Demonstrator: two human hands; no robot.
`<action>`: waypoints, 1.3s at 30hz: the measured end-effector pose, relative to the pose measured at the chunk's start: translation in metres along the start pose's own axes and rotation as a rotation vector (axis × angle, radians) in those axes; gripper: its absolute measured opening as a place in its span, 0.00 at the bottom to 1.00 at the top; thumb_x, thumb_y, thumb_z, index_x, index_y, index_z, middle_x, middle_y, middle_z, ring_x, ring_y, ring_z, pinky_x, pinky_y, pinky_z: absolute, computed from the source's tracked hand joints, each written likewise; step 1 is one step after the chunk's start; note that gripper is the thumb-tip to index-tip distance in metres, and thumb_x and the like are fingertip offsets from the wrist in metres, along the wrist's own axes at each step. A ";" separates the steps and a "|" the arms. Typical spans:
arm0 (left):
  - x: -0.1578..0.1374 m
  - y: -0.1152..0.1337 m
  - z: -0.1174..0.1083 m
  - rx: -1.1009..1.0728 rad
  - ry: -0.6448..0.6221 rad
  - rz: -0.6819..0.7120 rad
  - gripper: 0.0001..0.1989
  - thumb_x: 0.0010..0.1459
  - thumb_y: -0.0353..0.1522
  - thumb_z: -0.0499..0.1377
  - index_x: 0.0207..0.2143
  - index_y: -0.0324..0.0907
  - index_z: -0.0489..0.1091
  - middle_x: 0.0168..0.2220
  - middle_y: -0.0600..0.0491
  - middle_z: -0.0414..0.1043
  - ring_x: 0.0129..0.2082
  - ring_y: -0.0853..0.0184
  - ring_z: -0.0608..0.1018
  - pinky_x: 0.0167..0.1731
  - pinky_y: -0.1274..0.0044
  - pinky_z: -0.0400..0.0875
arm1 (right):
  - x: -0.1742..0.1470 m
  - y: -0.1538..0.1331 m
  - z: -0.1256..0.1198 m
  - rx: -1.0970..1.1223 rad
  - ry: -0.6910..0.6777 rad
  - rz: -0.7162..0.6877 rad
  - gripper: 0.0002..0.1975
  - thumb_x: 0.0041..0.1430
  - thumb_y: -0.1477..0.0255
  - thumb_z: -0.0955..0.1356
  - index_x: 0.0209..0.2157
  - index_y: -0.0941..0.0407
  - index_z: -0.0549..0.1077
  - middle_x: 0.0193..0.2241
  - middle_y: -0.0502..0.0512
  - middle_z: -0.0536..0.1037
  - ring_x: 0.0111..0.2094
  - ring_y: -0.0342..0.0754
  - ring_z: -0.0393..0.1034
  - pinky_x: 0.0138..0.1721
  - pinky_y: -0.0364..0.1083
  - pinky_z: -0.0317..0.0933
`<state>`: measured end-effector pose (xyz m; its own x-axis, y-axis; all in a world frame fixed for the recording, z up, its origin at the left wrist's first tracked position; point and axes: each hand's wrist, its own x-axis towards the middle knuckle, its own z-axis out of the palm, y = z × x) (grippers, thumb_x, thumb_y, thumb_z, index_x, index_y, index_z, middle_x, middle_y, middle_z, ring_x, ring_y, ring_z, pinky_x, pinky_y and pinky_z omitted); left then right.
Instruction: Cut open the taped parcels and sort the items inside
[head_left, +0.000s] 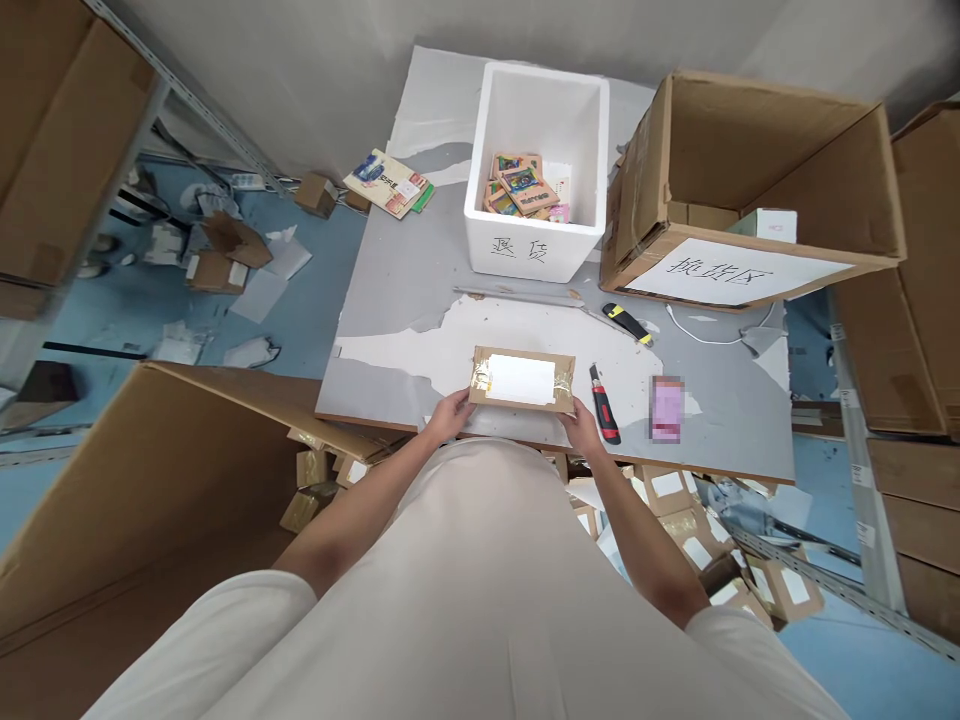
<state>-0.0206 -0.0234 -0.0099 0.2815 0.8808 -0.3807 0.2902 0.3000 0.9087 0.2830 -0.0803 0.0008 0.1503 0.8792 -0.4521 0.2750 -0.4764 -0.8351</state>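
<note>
At the far left, brown cartons (67, 140) sit on a metal rack, and on the blue floor (315, 270) beside it lie torn cardboard and crumpled wrapping. Nearer the person, a big open cardboard box (150, 470) stands against the left front corner of the table (397, 285), with small taped packages (311, 470) showing just beyond its edge. Near the table's left edge lies a short stack of books (386, 183), a green one peeking out underneath. The left hand (451, 414) is partly closed, fingers and thumb on the lower left corner of a flat brown parcel (523, 380), which is at the table's front edge, right before the person; whether it rests on the surface or is lifted slightly, I cannot tell. A white label covers most of its upper face, with shiny tape at both ends. Behind it stands a white foam box (536, 248) with colourful booklets (525, 188) inside. The right hand (582, 428), also partly closed, grips the parcel's lower right corner. Just beside it lies a red and black cutter (604, 405); farther right come a yellow and black cutter (628, 325), a blurred pink item (666, 410) and a large open carton (645, 190) holding a pale green box (772, 225).
</note>
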 end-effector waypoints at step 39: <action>0.000 0.030 0.005 0.132 0.063 -0.024 0.21 0.57 0.44 0.57 0.45 0.39 0.74 0.43 0.46 0.74 0.42 0.61 0.75 0.43 0.69 0.73 | 0.001 -0.003 -0.018 -0.135 0.053 -0.151 0.22 0.61 0.57 0.60 0.45 0.58 0.72 0.43 0.61 0.76 0.41 0.51 0.70 0.45 0.52 0.65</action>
<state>-0.0075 -0.0158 0.0166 0.2165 0.8966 -0.3864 0.4151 0.2737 0.8676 0.2992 -0.0779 0.0084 0.1470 0.9409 -0.3051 0.4222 -0.3387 -0.8409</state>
